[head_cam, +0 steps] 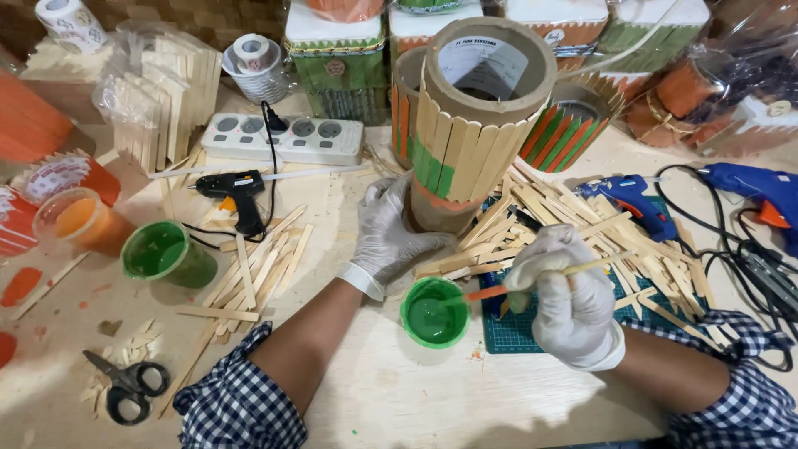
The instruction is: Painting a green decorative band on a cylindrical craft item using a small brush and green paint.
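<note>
Head view: the gloved left hand (389, 235) is clamped round the base of the stick-clad cardboard tube (474, 125), which stands on the surface (391, 391). The gloved right hand (569, 295) pinches a paintbrush (532, 278) (bristle tip in the green paint cup (435, 313)), just beside the scattered craft sticks (582, 233).

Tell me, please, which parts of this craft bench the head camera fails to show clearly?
- Brush tip: dipped into the green paint cup, its bristles cannot be seen, head view.
- Cardboard tube: its base is hidden by the left hand.
- Brush handle: its middle is covered by the right hand.
- Blue glue gun: cut off by the right edge.
- Both sleeves: cut off by the bottom edge.
</note>
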